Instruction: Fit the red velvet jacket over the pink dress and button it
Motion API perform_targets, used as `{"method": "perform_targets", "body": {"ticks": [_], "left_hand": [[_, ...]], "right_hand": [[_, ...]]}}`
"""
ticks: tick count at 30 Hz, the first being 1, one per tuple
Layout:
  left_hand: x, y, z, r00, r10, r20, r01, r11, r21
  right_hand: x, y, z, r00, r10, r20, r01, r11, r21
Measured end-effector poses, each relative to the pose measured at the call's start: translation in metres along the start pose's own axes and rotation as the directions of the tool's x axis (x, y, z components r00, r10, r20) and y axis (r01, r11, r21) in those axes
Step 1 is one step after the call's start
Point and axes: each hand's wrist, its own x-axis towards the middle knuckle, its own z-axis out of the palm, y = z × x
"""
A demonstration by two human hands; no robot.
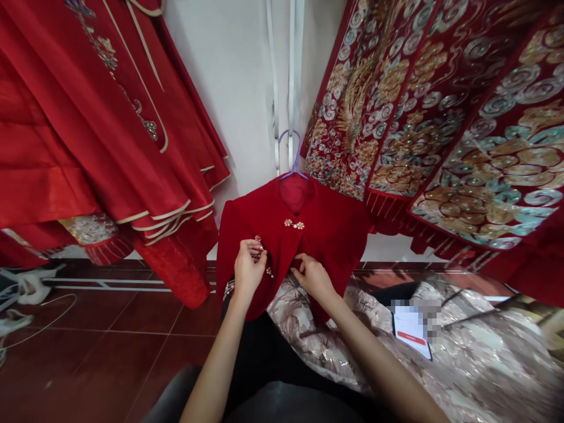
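A short red jacket [337,223] hangs before me on a purple hanger [294,170], its neck closed by a gold flower-shaped clasp [294,224]. Against the jacket's left front, my left hand [247,271] is closed in a pinch on a beaded ornament [258,239] with red and pearly beads. Part of that ornament dangles below the fingers; the rest is hidden by them. My right hand [314,277] has its thumb and fingertips closed on the jacket's front edge, below the clasp, where the two front panels part.
Red garments with cream piping [176,176] hang at the left, and heavily embroidered red panels [409,129] at the right. A shiny patterned cloth [335,346] spreads below, with a lit phone [410,332] on it. A white metal rail [123,285] runs above the tiled floor [110,352].
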Motion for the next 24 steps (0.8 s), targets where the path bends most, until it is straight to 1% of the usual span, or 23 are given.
{"method": "perform_targets", "body": {"ticks": [2,6,10,12,15,17,18,20,21,23,24], "left_hand": [[0.0,0.003,0.001,1.0,0.002,-0.002,-0.002,0.999,-0.04],[0.0,0.008,0.0,1.0,-0.003,-0.012,0.002,0.997,-0.072],[0.001,0.011,-0.002,1.0,-0.001,-0.004,0.0,0.997,-0.074],[0.002,0.01,-0.003,1.0,-0.002,0.0,0.002,0.998,-0.068],[0.004,0.008,-0.002,1.0,-0.002,-0.001,0.002,0.998,-0.061],[0.005,0.007,-0.002,1.0,0.001,0.008,-0.001,0.998,-0.057],[0.005,0.006,-0.002,1.0,0.003,0.014,-0.002,0.999,-0.054],[0.007,0.005,-0.003,1.0,-0.003,0.018,0.004,0.999,-0.05],[0.007,0.004,-0.004,1.0,-0.012,0.012,0.013,0.998,-0.055],[0.008,0.002,-0.004,0.999,-0.038,-0.004,0.038,0.995,-0.089],[0.008,0.001,-0.005,0.999,-0.053,-0.004,0.052,0.992,-0.116]], "right_hand": [[-0.001,-0.003,0.003,1.0,-0.009,0.003,0.009,1.0,0.007],[0.003,-0.006,0.011,0.998,0.028,-0.064,-0.027,1.0,0.015],[0.014,-0.006,0.018,0.998,0.04,-0.041,-0.041,0.999,-0.035],[0.018,-0.004,0.02,0.998,0.011,-0.06,-0.011,1.0,0.003],[0.017,0.0,0.018,0.991,-0.05,-0.124,0.07,0.984,0.165],[0.015,0.004,0.009,0.989,-0.056,-0.137,0.096,0.947,0.305],[0.013,0.006,0.0,0.992,-0.049,-0.117,0.088,0.927,0.363],[0.01,0.011,-0.025,0.999,-0.037,-0.02,0.042,0.898,0.439],[0.008,0.012,-0.041,0.997,-0.047,0.055,0.016,0.887,0.461],[0.004,0.011,-0.073,0.977,-0.084,0.195,-0.031,0.853,0.521],[0.002,0.008,-0.088,0.961,-0.119,0.25,-0.048,0.819,0.572]]}}
